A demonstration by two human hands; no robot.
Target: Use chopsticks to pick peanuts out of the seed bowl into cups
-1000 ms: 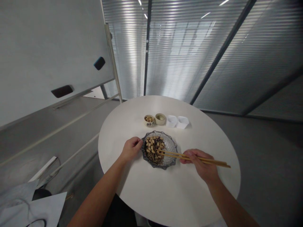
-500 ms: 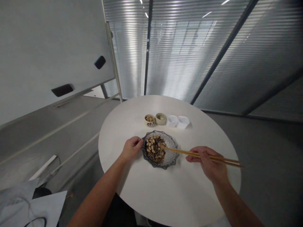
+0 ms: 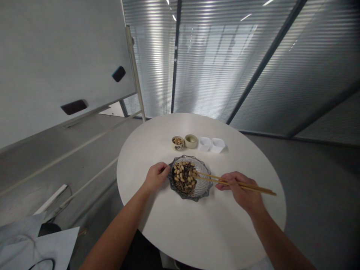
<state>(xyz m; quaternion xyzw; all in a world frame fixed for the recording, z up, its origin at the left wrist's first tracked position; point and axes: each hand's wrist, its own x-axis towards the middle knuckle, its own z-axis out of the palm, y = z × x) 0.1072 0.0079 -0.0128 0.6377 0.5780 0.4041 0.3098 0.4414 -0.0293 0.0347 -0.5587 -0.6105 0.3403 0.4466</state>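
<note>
A scalloped glass dish (image 3: 203, 194) sits on the round white table (image 3: 225, 232), heaped on its left side with pale nuts and striped sunflower seeds (image 3: 182, 177). My left hand (image 3: 156, 177) grips the dish's left rim. My right hand (image 3: 237, 188) holds a pair of wooden chopsticks (image 3: 209, 179), their tips reaching over the dish to the right edge of the heap. Nothing is visible between the tips.
Beyond the dish stand a small lettered cup of nuts (image 3: 178, 143), a beige cup (image 3: 191, 141), and two small white dishes (image 3: 204, 144) (image 3: 218, 145). A whiteboard (image 3: 56, 56) stands at left, sheets of paper (image 3: 36, 249) lie low left, and slatted glass walls run behind.
My right hand has shifted left, toward the dish, and the chopsticks have moved with it. My left hand and the dish stay in place.
</note>
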